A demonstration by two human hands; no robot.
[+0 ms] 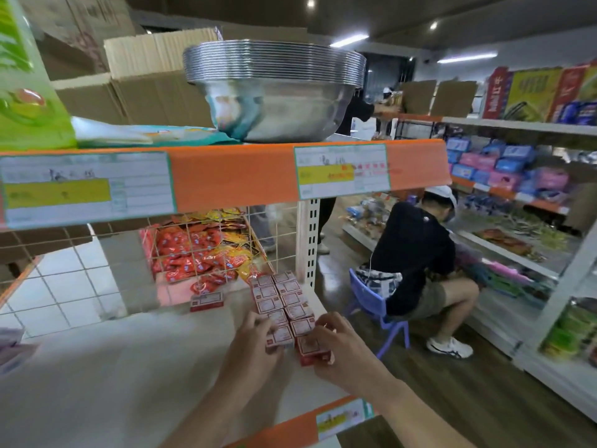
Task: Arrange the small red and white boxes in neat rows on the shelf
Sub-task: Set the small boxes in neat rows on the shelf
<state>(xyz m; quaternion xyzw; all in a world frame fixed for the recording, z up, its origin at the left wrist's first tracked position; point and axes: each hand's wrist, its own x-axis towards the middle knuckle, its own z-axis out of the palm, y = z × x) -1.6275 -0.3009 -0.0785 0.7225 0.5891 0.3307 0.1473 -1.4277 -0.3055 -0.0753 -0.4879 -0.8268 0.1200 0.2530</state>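
Several small red and white boxes (284, 299) stand in two tight rows along the right end of the white shelf (129, 367). My left hand (255, 344) holds the nearest box of the left row (280, 338), fingers curled against its side. My right hand (336, 347) grips the nearest box of the right row (311, 350) at the shelf's front. One more red and white box (206, 300) lies alone to the left of the rows, near the wire divider.
A wire basket (206, 250) of red and yellow snack packets sits behind the rows. Stacked steel bowls (274, 88) rest on the orange-edged shelf above. A person in black sits on a purple stool (378, 305) in the aisle to the right.
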